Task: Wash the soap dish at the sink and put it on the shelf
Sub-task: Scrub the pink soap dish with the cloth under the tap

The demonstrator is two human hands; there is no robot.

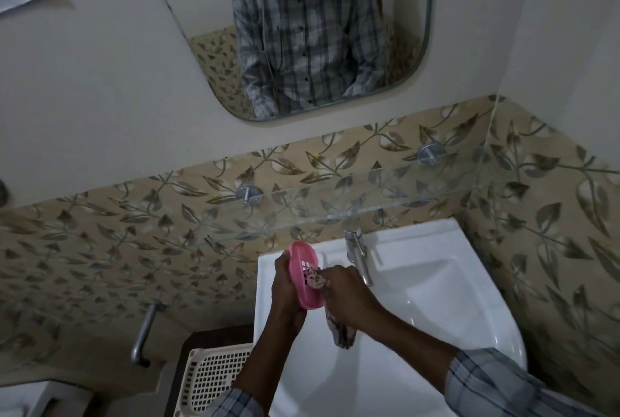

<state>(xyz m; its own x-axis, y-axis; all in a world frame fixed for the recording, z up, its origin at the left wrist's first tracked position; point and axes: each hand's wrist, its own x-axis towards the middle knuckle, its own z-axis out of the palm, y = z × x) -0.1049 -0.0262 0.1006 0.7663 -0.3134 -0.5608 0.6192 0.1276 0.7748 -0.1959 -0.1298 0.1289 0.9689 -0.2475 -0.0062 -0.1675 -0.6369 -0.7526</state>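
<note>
A pink plastic soap dish with a slotted grid is held on edge over the left rim of the white sink. My left hand grips it from behind. My right hand holds a patterned cloth and presses a bunched end of it into the dish's grid; the rest of the cloth hangs below my hand. A glass shelf on two metal brackets runs along the tiled wall above the sink.
A chrome tap stands at the back of the sink, just right of my hands. A cream plastic basket sits left of the sink. A metal grab bar is on the left wall. A mirror hangs above.
</note>
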